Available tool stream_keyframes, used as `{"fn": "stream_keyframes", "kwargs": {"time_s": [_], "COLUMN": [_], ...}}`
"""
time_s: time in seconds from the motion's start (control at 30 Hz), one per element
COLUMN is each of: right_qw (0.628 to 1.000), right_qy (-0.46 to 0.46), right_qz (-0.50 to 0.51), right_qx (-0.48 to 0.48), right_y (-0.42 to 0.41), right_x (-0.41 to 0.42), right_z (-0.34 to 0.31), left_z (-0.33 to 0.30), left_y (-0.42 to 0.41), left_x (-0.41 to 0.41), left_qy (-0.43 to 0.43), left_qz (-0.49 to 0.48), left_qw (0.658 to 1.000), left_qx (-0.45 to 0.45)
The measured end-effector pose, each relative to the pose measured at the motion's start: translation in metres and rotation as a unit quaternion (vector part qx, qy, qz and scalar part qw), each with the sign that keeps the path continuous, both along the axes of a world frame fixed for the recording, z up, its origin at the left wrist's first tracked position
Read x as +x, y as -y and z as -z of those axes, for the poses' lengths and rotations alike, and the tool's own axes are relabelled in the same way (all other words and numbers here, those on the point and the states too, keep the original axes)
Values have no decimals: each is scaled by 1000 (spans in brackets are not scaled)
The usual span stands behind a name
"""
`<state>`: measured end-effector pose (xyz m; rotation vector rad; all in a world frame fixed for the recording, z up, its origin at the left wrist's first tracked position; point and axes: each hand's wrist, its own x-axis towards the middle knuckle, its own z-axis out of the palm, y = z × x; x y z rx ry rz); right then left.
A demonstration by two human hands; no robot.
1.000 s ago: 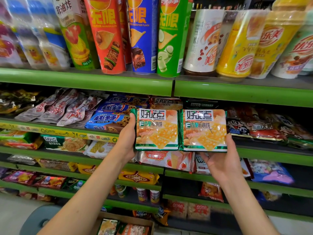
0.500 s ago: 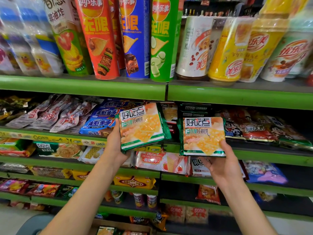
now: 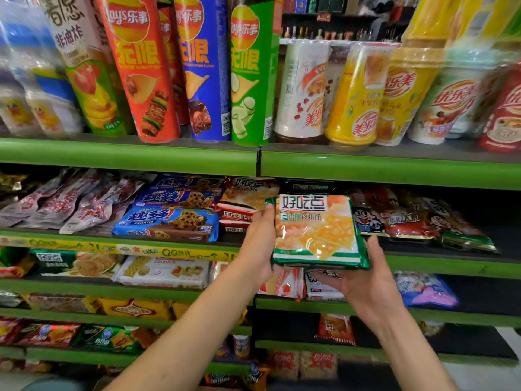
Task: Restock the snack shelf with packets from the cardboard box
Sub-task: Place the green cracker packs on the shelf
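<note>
Two green-edged biscuit packets (image 3: 315,230) with yellow crackers on the front lie stacked one on the other, in front of the second green shelf (image 3: 439,268). My left hand (image 3: 258,246) grips the stack's left edge with the thumb on top. From below and at the right edge, my right hand (image 3: 363,283) supports it. More packets of the same brand (image 3: 248,194) lie piled on the shelf just behind and to the left. The cardboard box is out of view.
Blue cookie packs (image 3: 169,221) and silvery-red packets (image 3: 70,201) lie left on the same shelf, with red cartoon-face bags (image 3: 394,218) on the right. Tall crisp tubes (image 3: 141,69) and drink cups (image 3: 355,94) stand on the shelf above. Lower shelves hold more snacks.
My left hand has swung its packet to the right and laid it onto the packet in my right hand. Both hands now hold one stack, and the view has moved closer to the shelf.
</note>
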<state>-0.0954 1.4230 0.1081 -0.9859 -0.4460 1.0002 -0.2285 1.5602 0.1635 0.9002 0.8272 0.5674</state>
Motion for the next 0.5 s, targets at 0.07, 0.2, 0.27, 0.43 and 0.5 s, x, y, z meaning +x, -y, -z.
{"fn": "stream_keyframes", "kwargs": {"time_s": [0.07, 0.2, 0.27, 0.43, 0.5], "right_qw": [999, 995, 992, 989, 987], "right_qy": [-17, -61, -64, -55, -30], "right_qz": [22, 83, 103, 100, 104], "right_qx": [-18, -19, -23, -90, -119], "right_y": [4, -3, -12, -48, -64], "right_x": [8, 25, 32, 52, 54], "right_z": [-3, -15, -21, -21, -19], "left_z": [-6, -11, -5, 14, 15], "left_y": [4, 7, 6, -7, -11], "left_x": [14, 31, 31, 24, 17], "left_qy": [-16, 15, 12, -129, -210], "left_qz": [13, 48, 60, 112, 133], "left_qw": [1000, 998, 998, 969, 925], "left_qx": [-3, -43, -16, 180, 287]}}
